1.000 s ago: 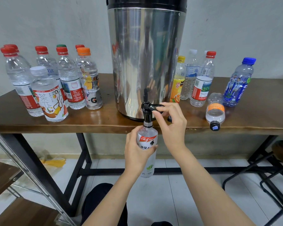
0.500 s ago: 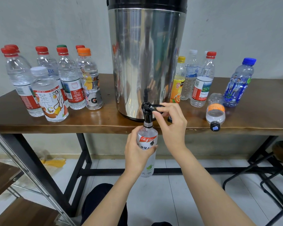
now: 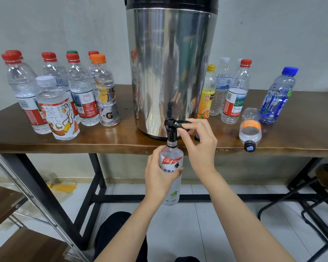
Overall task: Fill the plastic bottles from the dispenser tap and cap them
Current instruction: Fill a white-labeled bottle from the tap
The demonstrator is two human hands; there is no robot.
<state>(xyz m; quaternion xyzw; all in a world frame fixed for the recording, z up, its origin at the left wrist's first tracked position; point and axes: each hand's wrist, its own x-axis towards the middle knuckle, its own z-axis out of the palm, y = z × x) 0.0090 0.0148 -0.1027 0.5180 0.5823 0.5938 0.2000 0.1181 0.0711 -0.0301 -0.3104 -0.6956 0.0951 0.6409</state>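
A tall steel dispenser (image 3: 170,72) stands on the wooden table (image 3: 102,140). Its black tap (image 3: 171,129) juts over the front edge. My left hand (image 3: 159,176) grips an uncapped clear bottle (image 3: 171,161) with a red and white label, its mouth right under the spout. My right hand (image 3: 199,142) pinches the tap's lever between thumb and fingers. A small black cap (image 3: 197,137) lies on the table behind my right hand.
Several capped bottles (image 3: 80,91) stand left of the dispenser, several more at the right (image 3: 235,95), with a blue-capped one (image 3: 278,97) furthest right. An orange-labelled bottle (image 3: 250,127) lies on its side near the edge. Black stool legs (image 3: 311,205) stand lower right, a shelf frame (image 3: 27,186) lower left.
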